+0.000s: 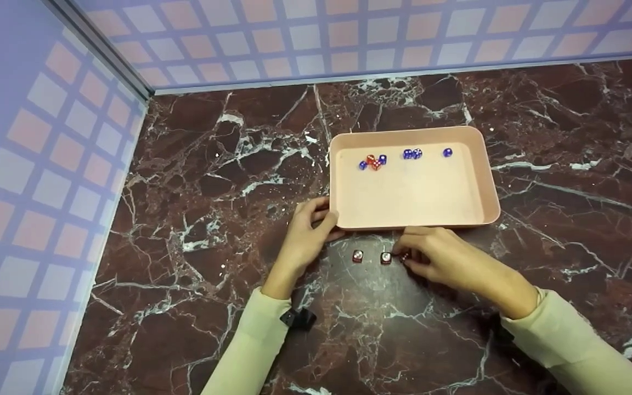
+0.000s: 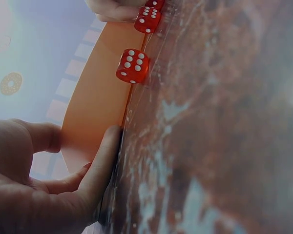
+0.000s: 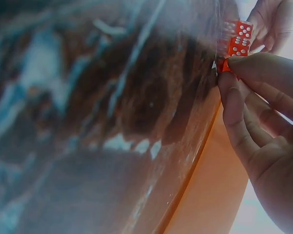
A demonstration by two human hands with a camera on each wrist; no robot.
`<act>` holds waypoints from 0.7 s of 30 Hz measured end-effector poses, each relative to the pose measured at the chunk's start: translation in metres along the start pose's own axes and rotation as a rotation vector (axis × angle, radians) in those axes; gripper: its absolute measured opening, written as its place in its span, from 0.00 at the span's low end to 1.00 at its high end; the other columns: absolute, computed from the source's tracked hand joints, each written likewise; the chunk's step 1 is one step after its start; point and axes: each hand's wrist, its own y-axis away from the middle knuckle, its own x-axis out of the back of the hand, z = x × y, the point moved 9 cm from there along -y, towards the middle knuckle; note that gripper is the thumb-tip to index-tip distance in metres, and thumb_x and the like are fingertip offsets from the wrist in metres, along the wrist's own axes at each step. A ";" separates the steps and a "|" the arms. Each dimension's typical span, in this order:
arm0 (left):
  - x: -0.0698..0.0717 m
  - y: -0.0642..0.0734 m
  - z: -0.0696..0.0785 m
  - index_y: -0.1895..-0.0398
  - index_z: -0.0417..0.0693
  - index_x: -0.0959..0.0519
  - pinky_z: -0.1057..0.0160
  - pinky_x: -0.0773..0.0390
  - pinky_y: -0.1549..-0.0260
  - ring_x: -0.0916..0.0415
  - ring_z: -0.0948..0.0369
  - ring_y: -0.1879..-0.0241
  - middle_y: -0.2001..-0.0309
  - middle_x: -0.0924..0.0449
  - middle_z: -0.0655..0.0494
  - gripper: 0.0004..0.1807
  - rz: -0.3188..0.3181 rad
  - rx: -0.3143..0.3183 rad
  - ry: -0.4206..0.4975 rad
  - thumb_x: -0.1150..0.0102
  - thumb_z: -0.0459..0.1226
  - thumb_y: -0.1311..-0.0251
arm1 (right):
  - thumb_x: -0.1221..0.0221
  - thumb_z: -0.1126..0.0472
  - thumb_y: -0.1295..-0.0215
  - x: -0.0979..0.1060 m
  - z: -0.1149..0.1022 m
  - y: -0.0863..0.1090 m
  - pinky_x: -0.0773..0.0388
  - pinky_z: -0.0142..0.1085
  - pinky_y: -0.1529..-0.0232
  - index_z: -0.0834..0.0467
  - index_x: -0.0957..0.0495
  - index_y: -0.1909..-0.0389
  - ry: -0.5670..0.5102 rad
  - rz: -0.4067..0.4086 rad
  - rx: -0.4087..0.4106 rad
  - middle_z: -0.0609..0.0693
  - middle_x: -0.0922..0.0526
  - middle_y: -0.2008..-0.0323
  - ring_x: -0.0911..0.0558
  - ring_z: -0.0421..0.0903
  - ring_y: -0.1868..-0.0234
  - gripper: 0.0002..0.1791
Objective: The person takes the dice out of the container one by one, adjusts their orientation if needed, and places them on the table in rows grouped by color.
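Note:
A peach-coloured tray (image 1: 415, 192) lies on the marbled surface. My left hand (image 1: 306, 233) touches its near left corner; in the left wrist view the fingers (image 2: 103, 158) rest against the tray's outer wall (image 2: 100, 80). In front of the tray, my right hand (image 1: 439, 255) pinches a red die (image 3: 225, 66) between thumb and index finger, low at the surface. Fingers partly hide that die in the head view. Just left of it sits another red die (image 1: 386, 258), and a further red die (image 1: 357, 256) stands apart on the left.
Inside the tray, along its far side, are two red dice (image 1: 376, 165) touching one another and several blue dice (image 1: 447, 152). Patterned panels (image 1: 305, 38) with pink and white squares stand behind and to the left of the dark marbled surface (image 1: 195, 181).

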 end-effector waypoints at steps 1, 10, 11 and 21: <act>0.000 0.000 0.000 0.28 0.29 0.32 0.59 0.09 0.47 0.22 0.42 0.37 0.33 0.42 0.35 0.25 0.000 0.000 0.002 0.46 0.30 0.23 | 0.31 0.75 0.41 0.000 0.000 0.000 0.12 0.42 0.62 0.58 0.13 0.58 0.000 0.000 -0.001 0.48 0.14 0.62 0.16 0.44 0.63 0.14; 0.000 -0.001 0.000 0.28 0.26 0.34 0.58 0.09 0.47 0.23 0.40 0.36 0.34 0.43 0.34 0.25 -0.005 -0.006 0.020 0.46 0.29 0.23 | 0.29 0.73 0.42 0.001 0.001 0.001 0.12 0.40 0.62 0.59 0.14 0.54 0.008 -0.012 -0.031 0.48 0.15 0.61 0.17 0.43 0.64 0.15; 0.000 -0.001 0.000 0.28 0.26 0.34 0.58 0.09 0.47 0.23 0.40 0.36 0.34 0.43 0.34 0.25 -0.006 -0.005 0.020 0.46 0.29 0.23 | 0.29 0.73 0.41 0.001 0.001 0.001 0.12 0.41 0.62 0.60 0.14 0.54 0.008 -0.016 -0.035 0.48 0.15 0.61 0.17 0.43 0.64 0.15; 0.000 -0.001 -0.001 0.28 0.26 0.33 0.59 0.09 0.48 0.23 0.41 0.36 0.33 0.43 0.34 0.25 -0.004 -0.005 0.014 0.46 0.29 0.23 | 0.28 0.71 0.40 0.010 -0.004 0.000 0.09 0.43 0.57 0.60 0.14 0.52 0.021 -0.030 -0.019 0.50 0.14 0.58 0.15 0.45 0.60 0.16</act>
